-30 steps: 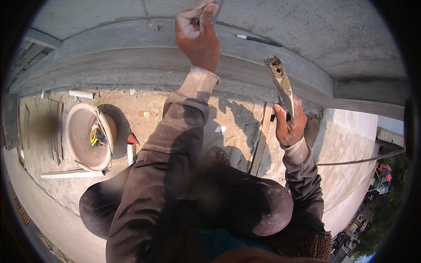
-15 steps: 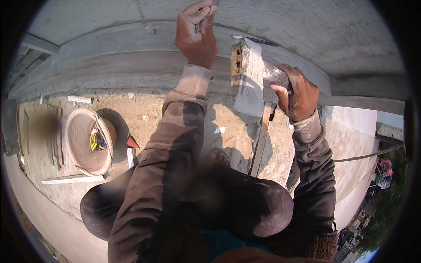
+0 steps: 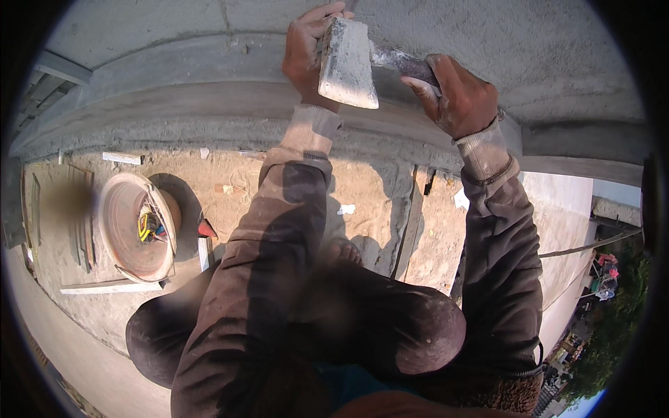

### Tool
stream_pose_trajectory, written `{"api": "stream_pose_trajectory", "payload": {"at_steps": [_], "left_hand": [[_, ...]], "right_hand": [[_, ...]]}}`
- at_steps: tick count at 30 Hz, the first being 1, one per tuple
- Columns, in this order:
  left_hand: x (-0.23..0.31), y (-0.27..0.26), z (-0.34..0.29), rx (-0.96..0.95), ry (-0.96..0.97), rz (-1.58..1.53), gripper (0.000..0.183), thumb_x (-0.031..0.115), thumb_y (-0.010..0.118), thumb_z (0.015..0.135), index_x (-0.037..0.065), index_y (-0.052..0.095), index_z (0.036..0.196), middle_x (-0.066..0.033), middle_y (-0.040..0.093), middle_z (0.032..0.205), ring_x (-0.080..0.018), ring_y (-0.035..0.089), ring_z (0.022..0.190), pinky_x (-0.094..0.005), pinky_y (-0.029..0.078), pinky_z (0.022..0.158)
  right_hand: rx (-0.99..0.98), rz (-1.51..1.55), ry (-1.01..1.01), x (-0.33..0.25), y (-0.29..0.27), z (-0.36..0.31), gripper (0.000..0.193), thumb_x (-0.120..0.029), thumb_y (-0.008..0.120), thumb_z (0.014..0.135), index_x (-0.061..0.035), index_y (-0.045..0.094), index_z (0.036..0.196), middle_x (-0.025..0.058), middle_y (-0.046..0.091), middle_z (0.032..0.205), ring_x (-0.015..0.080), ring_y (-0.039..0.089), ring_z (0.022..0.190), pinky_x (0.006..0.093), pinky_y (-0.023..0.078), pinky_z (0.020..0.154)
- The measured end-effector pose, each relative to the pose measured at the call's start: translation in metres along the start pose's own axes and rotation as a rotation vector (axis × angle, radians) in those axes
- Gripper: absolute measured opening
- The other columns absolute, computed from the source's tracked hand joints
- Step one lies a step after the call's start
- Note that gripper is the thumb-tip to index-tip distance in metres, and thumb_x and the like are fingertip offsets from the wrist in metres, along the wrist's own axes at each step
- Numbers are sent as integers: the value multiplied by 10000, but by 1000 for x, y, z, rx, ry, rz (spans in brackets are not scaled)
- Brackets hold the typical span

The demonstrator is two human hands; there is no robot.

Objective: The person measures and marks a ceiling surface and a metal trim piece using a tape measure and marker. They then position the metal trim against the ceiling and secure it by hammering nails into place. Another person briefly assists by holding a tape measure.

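Note:
My right hand (image 3: 460,97) is closed round the dusty handle of a hammer (image 3: 348,64) with a blocky, cement-crusted head. The head is in front of my left hand (image 3: 304,57) and hides part of its fingers. That hand is closed at the top of the view against the grey plastered wall (image 3: 502,49). It grips something thin and grey, chisel-like, mostly hidden behind the fingers and the hammer head. From this angle I cannot tell whether the head touches it.
A large round tub (image 3: 115,226) with a yellow item (image 3: 146,226) inside stands on the left. Wood strips (image 3: 111,287) lie about it. A narrow plank (image 3: 410,223) crosses the ground near my foot (image 3: 341,251). A ledge (image 3: 209,101) runs along the wall's base.
My right hand has swung the hammer up and to the left, from beside the left wrist to in front of the left hand. The left hand has barely moved.

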State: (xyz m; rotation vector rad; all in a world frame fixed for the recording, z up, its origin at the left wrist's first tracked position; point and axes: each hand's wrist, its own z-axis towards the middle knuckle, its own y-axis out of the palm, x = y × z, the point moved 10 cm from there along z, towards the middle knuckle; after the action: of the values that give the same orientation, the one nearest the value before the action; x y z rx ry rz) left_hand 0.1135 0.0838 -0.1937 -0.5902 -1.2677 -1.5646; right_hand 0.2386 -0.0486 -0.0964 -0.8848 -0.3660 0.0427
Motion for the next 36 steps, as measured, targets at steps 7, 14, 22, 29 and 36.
{"api": "stream_pose_trajectory", "payload": {"at_steps": [7,14,22,29,36], "left_hand": [[-17,-5,4,-30,-165,-204,191,102,651,949,-8,672,1104,-119,712,1053,-91,697,878,-167,574,710],[-27,-5,12,-72,-163,-66,193,60,661,926,-24,672,1099,-146,707,1063,-136,705,926,-200,585,770],[-7,8,11,-194,350,-152,178,-41,650,894,-56,644,1071,-205,651,1149,-212,679,1020,-275,567,896],[24,3,-3,-82,448,-146,222,-129,709,804,-28,639,990,-173,671,1073,-178,693,938,-249,620,755],[33,2,-2,-69,522,-189,230,-119,715,802,-24,640,998,-156,672,1081,-183,695,941,-244,621,761]], "right_hand": [[-61,56,-38,-7,-2,0,391,-365,812,803,-64,595,923,53,612,683,177,637,538,288,468,419],[19,32,-12,-1,0,-2,400,-495,737,821,-127,586,863,6,590,662,153,584,479,282,428,388],[120,267,-121,-26,-29,5,396,-464,781,770,-106,632,852,11,555,631,170,563,490,304,439,418],[49,116,-65,-14,-14,-2,409,-474,779,770,-110,618,865,15,575,660,171,571,493,297,447,422],[54,141,-50,-13,-12,-3,404,-464,780,775,-108,606,856,20,578,662,172,567,483,299,447,422]]}}
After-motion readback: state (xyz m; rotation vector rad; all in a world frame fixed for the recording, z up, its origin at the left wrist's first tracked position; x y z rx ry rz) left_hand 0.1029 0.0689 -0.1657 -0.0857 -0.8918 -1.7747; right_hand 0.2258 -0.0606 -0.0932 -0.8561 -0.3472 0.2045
